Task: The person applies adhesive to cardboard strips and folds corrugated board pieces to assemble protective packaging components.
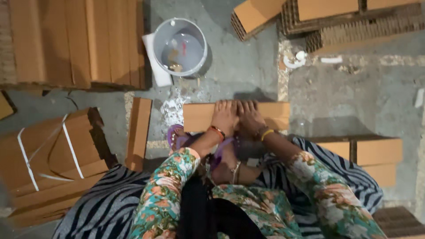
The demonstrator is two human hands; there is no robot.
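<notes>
We see a flat, rectangular piece of tan corrugated cardboard [199, 117] lying lengthwise on the grey concrete floor, its near long edge partly covered, its two short ends showing bare.

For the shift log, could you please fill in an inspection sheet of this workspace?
Surface: grey concrete floor, stained, with white splashes near the bucket.
Job's things: flat cardboard piece lying under both hands.
Clutter: white bucket with a little liquid; strapped cardboard bundle; loose cardboard strip; white scraps.
Grippers: left hand and right hand side by side, palms pressed flat on the piece.
Cables: nothing seen.
Surroundings: cardboard stacks at top left, more at top right and at right.
</notes>
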